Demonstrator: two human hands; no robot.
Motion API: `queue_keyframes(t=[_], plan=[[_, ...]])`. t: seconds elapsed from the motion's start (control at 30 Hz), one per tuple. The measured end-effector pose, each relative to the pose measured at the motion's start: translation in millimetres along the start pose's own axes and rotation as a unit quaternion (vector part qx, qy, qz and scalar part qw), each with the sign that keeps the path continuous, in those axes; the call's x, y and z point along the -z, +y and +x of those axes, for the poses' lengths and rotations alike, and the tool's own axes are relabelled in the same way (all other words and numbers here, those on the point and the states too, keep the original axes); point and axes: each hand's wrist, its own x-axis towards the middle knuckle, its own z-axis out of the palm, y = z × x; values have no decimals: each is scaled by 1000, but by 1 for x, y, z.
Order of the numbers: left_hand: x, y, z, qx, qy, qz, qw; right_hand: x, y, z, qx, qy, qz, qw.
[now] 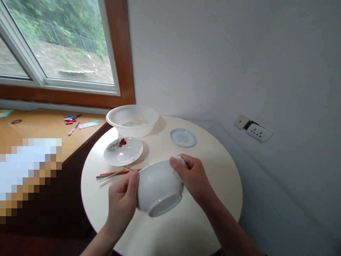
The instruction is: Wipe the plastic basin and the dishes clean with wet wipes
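Observation:
I hold a white ceramic bowl (159, 187) above the round cream table (213, 170), tipped so its foot ring faces me. My left hand (123, 202) grips its left side, thumb on the outer wall. My right hand (194, 177) clasps the far right rim, fingers curled over the edge. Behind the bowl lie several chopsticks (117, 173), red and wooden, flat on the table. A white plate with a red flower print (123, 150) sits just beyond them.
A white plastic basin (132, 120) with a little water stands at the table's back. A small pale blue saucer (183, 137) lies to its right. Left is a wooden sill (39, 128) with a pen and small items, below a window. Wall sockets (259, 132) at right.

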Motion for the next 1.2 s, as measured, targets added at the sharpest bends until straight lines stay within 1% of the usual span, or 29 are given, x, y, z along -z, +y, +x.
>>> queue_keyframes(t=[0.03,0.1,0.2,0.27,0.37,0.4,0.47,0.53,0.6,0.7,0.77,0.83,0.93,1.0,1.1,1.2], plan=[[-1,-1,0,17,4,-9,1000,-1,-1,-1,15,6,-18,1000],[-4,-3,0,44,5,-21,999,-2,-4,-2,30,-9,-34,999],[-3,-4,-1,60,2,-24,998,5,-7,-2,10,-71,-9,997],[-1,-6,-2,46,-3,-15,999,12,-5,0,-24,-130,37,991],[3,-7,-3,-1,-29,11,1000,21,1,5,-78,-219,112,966],[4,-7,-4,-17,-39,19,999,23,2,7,-90,-234,125,960],[5,-8,-5,-40,-51,29,997,23,1,8,-102,-238,130,957],[4,-8,-5,-46,-47,28,997,20,-3,9,-103,-217,119,964],[2,-8,-4,-27,-31,11,999,15,-6,9,-94,-183,107,973],[-1,-11,-2,45,2,-44,998,9,-2,10,-56,-110,91,988],[-2,-15,0,100,14,-91,991,6,6,11,-35,-53,97,993],[-2,-18,1,147,21,-133,980,5,15,11,-37,-6,140,989],[-1,-21,4,193,39,-177,964,4,23,11,-60,37,248,966],[0,-22,5,216,48,-200,954,6,24,10,-66,65,284,954],[1,-22,7,250,52,-226,940,13,22,9,-65,97,262,958],[1,-22,8,278,53,-237,929,20,18,8,-42,104,218,969]])
